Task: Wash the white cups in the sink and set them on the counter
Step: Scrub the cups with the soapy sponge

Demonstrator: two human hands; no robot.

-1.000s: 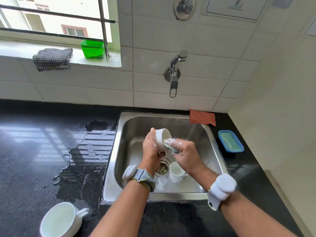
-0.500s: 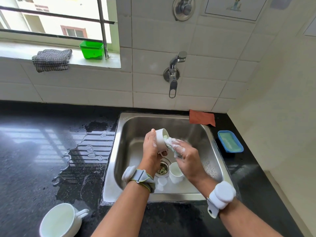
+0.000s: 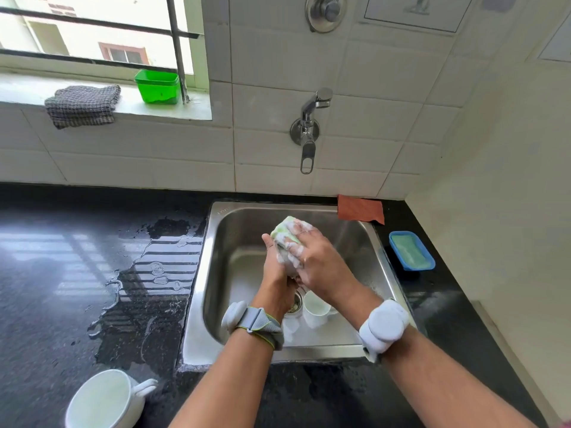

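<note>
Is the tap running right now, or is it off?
Off, by what shows: no water stream falls from the tap into the sink below it.

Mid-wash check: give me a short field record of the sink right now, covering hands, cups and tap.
left hand: grips a foamy cup, mostly hidden
right hand: holds the soapy sponge over that cup
sink: second cup stands upright by the drain
counter: third cup at lower left, wet patch beside the sink
tap: no running water visible
</note>
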